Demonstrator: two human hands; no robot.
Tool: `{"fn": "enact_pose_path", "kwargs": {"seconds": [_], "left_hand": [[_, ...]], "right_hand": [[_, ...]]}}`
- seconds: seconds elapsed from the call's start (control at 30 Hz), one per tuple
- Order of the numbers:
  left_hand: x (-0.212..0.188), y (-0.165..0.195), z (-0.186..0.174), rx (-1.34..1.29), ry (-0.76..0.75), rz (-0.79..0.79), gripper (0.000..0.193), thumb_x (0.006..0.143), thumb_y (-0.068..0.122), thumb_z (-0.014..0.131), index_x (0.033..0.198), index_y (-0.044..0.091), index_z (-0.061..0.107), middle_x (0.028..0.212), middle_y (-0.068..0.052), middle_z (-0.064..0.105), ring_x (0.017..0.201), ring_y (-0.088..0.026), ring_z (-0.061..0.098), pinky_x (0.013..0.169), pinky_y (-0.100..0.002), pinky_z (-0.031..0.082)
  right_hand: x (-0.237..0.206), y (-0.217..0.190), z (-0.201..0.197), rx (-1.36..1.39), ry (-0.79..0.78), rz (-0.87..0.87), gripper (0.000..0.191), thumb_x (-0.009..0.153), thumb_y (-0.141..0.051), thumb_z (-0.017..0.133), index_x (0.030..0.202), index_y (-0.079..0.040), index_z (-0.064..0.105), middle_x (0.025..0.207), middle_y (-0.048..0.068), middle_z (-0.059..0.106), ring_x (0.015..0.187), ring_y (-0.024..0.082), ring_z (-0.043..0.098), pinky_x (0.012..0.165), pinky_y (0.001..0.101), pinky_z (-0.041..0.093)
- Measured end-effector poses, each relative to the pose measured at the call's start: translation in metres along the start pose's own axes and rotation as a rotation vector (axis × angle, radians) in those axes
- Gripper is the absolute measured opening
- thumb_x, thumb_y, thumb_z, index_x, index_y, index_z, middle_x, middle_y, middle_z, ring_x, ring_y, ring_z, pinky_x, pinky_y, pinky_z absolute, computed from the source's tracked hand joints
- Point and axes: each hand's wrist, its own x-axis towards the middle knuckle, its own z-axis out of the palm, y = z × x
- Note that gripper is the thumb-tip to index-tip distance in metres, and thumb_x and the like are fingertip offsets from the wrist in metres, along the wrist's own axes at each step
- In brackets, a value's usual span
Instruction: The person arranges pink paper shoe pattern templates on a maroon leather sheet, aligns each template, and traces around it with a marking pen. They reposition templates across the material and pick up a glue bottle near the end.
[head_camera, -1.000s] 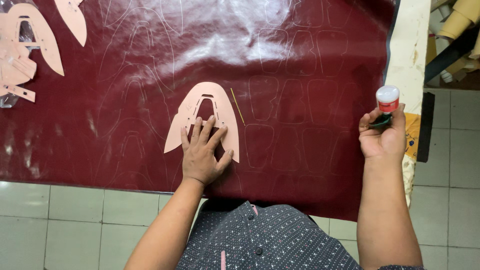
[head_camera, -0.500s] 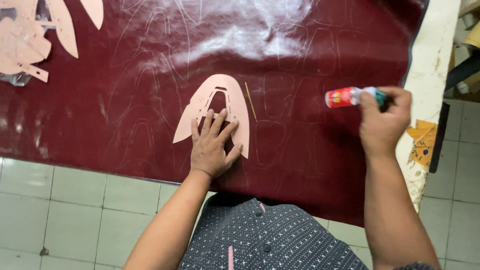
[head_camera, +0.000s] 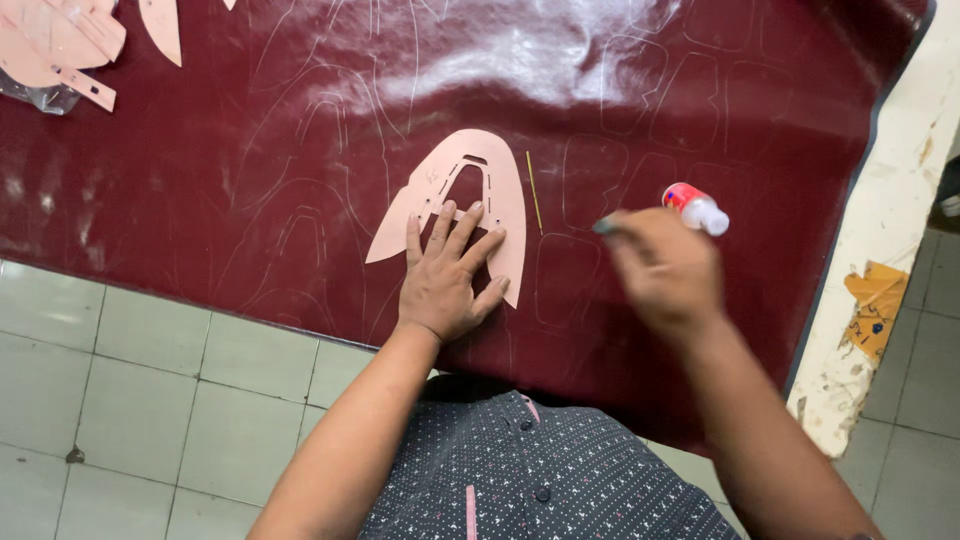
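Observation:
A sheet of dark red leather (head_camera: 300, 130) covers the table, marked with thin silver outlines. On it lies a pale pink arch-shaped paper pattern (head_camera: 500, 175). My left hand (head_camera: 448, 275) presses flat on the lower part of that pattern, fingers spread. My right hand (head_camera: 665, 270) is blurred, to the right of the pattern, gripping a small marker bottle (head_camera: 697, 208) with a red band and white end, its dark tip pointing left toward the pattern. A thin yellow stick (head_camera: 534, 192) lies just right of the pattern.
More pink paper patterns (head_camera: 60, 45) lie at the far left on the leather, one (head_camera: 160, 30) a little further right. The table's worn white edge (head_camera: 880, 260) runs down the right side. Grey floor tiles (head_camera: 180, 390) show below.
My right hand has come in from the table's right edge toward the pattern, turning the marker bottle over. My left hand stays pressed on the pattern.

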Motion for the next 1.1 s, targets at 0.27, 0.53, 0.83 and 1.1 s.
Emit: {"fn": "enact_pose_path", "kwargs": {"seconds": [0.27, 0.53, 0.83, 1.1], "left_hand": [[0.0, 0.002, 0.0, -0.006, 0.015, 0.004, 0.06, 0.086, 0.056, 0.065, 0.141, 0.031, 0.06, 0.16, -0.005, 0.04, 0.152, -0.033, 0.029, 0.123, -0.063, 0.006], [0.0, 0.001, -0.002, -0.004, 0.031, 0.017, 0.06, 0.087, 0.055, 0.065, 0.141, 0.029, 0.06, 0.16, -0.006, 0.041, 0.152, -0.034, 0.03, 0.123, -0.064, 0.007], [0.0, 0.001, -0.001, -0.017, 0.007, 0.009, 0.06, 0.086, 0.054, 0.066, 0.141, 0.029, 0.06, 0.16, -0.007, 0.041, 0.151, -0.034, 0.03, 0.122, -0.065, 0.007], [0.001, 0.0, -0.001, -0.026, 0.031, 0.02, 0.063, 0.085, 0.054, 0.066, 0.143, 0.03, 0.059, 0.159, -0.005, 0.042, 0.151, -0.033, 0.03, 0.123, -0.065, 0.008]], "right_hand": [[0.004, -0.001, 0.059, -0.291, -0.037, -0.133, 0.007, 0.089, -0.008, 0.079, 0.094, -0.008, 0.074, 0.09, 0.006, 0.063, 0.085, 0.025, 0.062, 0.076, 0.0388, 0.052], [0.01, 0.008, 0.064, -0.282, 0.001, -0.141, 0.008, 0.088, -0.01, 0.079, 0.095, -0.01, 0.075, 0.091, 0.003, 0.065, 0.086, 0.023, 0.063, 0.078, 0.0385, 0.047], [0.017, 0.005, 0.065, -0.238, -0.077, -0.128, 0.006, 0.087, -0.014, 0.08, 0.092, -0.014, 0.077, 0.086, -0.001, 0.066, 0.08, 0.02, 0.061, 0.073, 0.0373, 0.045], [0.007, -0.005, 0.056, -0.178, -0.259, -0.282, 0.009, 0.081, -0.014, 0.081, 0.089, -0.014, 0.076, 0.085, -0.001, 0.066, 0.08, 0.019, 0.061, 0.071, 0.0376, 0.044]]}}
